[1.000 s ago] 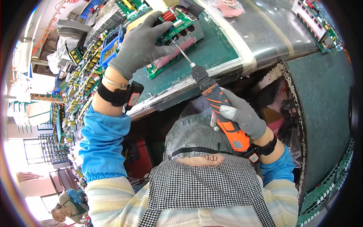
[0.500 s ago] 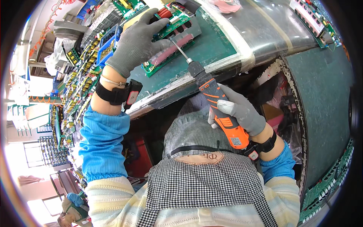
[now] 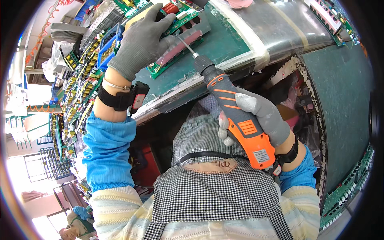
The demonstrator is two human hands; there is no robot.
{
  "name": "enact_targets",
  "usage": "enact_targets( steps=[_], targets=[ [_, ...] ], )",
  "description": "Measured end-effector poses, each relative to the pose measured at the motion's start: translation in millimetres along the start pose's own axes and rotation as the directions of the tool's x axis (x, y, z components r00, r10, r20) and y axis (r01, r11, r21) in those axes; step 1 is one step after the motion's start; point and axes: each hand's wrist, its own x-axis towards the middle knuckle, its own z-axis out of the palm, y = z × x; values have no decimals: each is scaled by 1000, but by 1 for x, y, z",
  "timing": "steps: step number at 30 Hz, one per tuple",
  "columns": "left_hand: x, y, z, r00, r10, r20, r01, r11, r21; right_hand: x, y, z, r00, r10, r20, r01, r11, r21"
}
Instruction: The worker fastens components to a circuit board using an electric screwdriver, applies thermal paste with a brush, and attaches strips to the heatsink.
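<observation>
My left hand [image 3: 145, 43], in a grey knit glove, lies over a green circuit board [image 3: 182, 20] with its thumb along the pink-faced plate at the board's near side. The fingers reach over the board's top, so board and plate sit between them and the thumb. In my right hand [image 3: 266, 114], also gloved, is an orange and black electric screwdriver [image 3: 236, 108], fingers wrapped round its body. Its long bit points up and left, the tip beside my left thumb at the plate. Whether a screw sits under the tip cannot be made out.
The green bench mat [image 3: 226, 38] bears the board. Blue bins [image 3: 107, 52] of small brass-coloured parts stand to the left, beside many stacked boards. Another board assembly [image 3: 326, 18] lies far right. A dark opening under the bench edge is in front of me.
The screwdriver's rear end has swung down and right, and looks larger, while its tip stays at the plate. My right hand has shifted slightly right with it. My left hand keeps its hold.
</observation>
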Motion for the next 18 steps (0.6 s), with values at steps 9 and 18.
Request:
enact_targets(
  steps=[9, 18],
  targets=[
    [-3, 1, 3, 999, 35, 3, -35, 991, 131, -3, 10, 6, 998, 36, -57, -31, 995, 94],
    [2, 10, -10, 994, 75, 81, -90, 976, 198, 5, 30, -6, 954, 27, 299, -243, 652, 718]
  ],
)
